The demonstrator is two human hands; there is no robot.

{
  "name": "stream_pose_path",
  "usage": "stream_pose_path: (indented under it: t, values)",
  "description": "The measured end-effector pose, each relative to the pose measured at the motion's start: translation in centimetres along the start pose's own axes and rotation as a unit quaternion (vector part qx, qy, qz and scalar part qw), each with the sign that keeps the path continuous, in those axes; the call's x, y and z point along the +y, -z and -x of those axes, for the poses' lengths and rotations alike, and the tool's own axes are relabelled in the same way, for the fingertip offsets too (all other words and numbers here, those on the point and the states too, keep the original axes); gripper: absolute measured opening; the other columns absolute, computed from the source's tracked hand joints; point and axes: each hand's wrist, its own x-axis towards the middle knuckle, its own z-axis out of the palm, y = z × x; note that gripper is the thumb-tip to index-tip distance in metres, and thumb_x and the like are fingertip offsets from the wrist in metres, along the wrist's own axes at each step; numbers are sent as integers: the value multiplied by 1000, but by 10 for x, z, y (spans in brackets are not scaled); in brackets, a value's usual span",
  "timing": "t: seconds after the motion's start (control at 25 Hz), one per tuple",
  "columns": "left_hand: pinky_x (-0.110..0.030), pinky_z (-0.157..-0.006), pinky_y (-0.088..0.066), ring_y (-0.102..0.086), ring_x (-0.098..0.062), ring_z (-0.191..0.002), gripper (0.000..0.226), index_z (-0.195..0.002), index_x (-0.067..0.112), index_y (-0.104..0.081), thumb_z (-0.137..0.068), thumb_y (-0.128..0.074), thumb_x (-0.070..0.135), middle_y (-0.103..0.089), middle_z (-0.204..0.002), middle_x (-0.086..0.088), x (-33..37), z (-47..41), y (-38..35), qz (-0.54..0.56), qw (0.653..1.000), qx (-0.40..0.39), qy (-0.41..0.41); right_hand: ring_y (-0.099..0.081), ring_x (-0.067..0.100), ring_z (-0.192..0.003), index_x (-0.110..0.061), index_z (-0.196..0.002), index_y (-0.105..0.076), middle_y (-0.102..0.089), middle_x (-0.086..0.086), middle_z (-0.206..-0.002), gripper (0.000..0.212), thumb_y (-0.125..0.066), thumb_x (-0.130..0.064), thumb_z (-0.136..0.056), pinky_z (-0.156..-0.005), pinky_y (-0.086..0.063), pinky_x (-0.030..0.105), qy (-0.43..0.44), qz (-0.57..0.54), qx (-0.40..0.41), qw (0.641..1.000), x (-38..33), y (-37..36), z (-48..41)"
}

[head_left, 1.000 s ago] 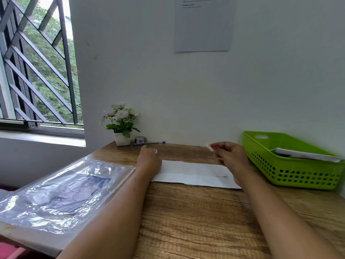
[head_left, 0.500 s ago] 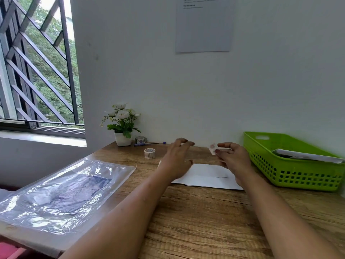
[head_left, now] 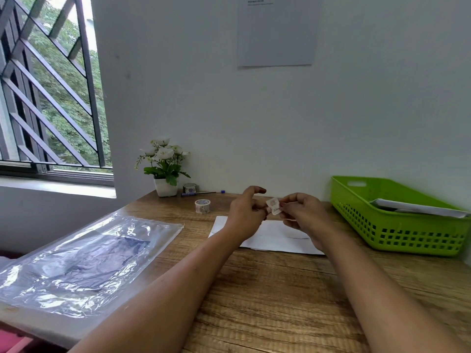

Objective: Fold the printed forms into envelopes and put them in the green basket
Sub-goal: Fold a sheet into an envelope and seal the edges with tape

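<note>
Half a second ago the left hand (head_left: 244, 212) hovered spread above the folded form (head_left: 280, 239), apart from the tape piece (head_left: 273, 206); it has since closed in, and its fingertips now meet the piece's left edge; a second ago that hand was down at the spot where the printed tape roll (head_left: 202, 206) now stands uncovered. The right hand (head_left: 303, 215) has kept the piece all along, a little higher than before.

The folded form lies flat on the wooden desk (head_left: 254, 301), under and beyond both hands, untouched; the green basket (head_left: 407, 235) sits to its right by the wall, with white papers (head_left: 418, 207) lying in it. A clear plastic bag (head_left: 76, 261) with dark contents covers the desk's left side; at the back stand a white pot of white flowers (head_left: 165, 171), a second tape roll (head_left: 190, 187) and a pen (head_left: 202, 192). A printed sheet (head_left: 277, 31) hangs on the pale wall; a barred window (head_left: 51, 98) on the left shows trees.

Both forearms reach forward, the hands raised above the desk; the left pinches the tape piece's left edge, index finger curled up clear of it; the right pinches its right edge between thumb and fingertips.
</note>
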Motion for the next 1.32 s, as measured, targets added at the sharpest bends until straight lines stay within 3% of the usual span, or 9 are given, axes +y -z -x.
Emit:
stream_pose_path:
  t: [0.16,0.36,0.64,0.76,0.88,1.0,1.08,1.16,1.32]
  values:
    - [-34,-76,-54,-61,-16,-77,41,-123,19,-47,-86,-64,9,-67,-86,-6,0,0,-2,-15,1000,-9,-3,-63,19,-84,-13,-82,-62,-66,8,-88,14,-65,1,-83,-73,-52,29,27,12,-12,999,0,1,1]
    - [-35,-78,-54,-59,-15,-80,46,-127,22,-40,-88,-61,11,-65,-90,-4,0,0,-4,-39,999,-24,-20,-61,16,-76,-11,-76,-62,-64,8,-80,21,-62,9,-82,-68,-52,25,49,-6,-20,999,-2,4,3]
    - [-14,-71,-43,-57,-11,-86,50,-131,20,-38,-87,-59,6,-64,-100,-1,13,8,-14,-93,994,-52,-27,-61,11,-74,-5,-90,-71,-68,8,-89,23,-56,10,-85,-60,-47,19,28,14,46,998,0,22,8]
    - [-24,-80,-47,-57,-14,-90,54,-133,23,-36,-87,-61,11,-60,-107,-2,21,4,-22,-162,982,-91,-34,-62,19,-79,-8,-81,-71,-67,11,-87,25,-56,13,-83,-63,-50,24,13,21,113,993,4,37,0]
    - [-30,-90,-45,-55,-20,-103,51,-134,23,-38,-89,-61,21,-56,-122,-5,21,-6,-36,-238,957,-165,-20,-63,24,-84,0,-93,-72,-69,18,-93,22,-59,12,-81,-73,-52,32,-4,52,125,991,6,48,-10]
    - [-35,-106,-36,-43,-24,-127,41,-134,23,-45,-94,-52,29,-42,-143,-5,5,-17,-50,-334,911,-242,10,-62,19,-71,2,-100,-72,-68,15,-85,20,-61,6,-84,-63,-49,25,-23,99,124,987,21,61,-16]
    - [-39,-111,-29,-34,-26,-135,37,-133,24,-48,-97,-45,32,-35,-148,-5,-1,-21,-53,-367,898,-241,-6,-56,11,-53,3,-98,-71,-64,11,-73,16,-60,4,-85,-46,-42,18,-49,131,118,983,27,71,-19]
    - [-41,-112,-27,-30,-26,-137,38,-135,28,-47,-98,-42,35,-34,-149,-5,-3,-24,-52,-393,887,-240,-31,-51,9,-47,1,-97,-70,-61,6,-66,17,-58,5,-86,-33,-35,12,-61,124,122,983,28,77,-22]
    - [-45,-107,-33,-30,-25,-135,40,-138,40,-42,-98,-36,42,-36,-144,-5,-6,-23,-52,-429,869,-243,-39,-44,11,-50,0,-98,-71,-59,6,-63,18,-59,4,-86,-34,-33,13,-63,123,104,985,27,79,-22]
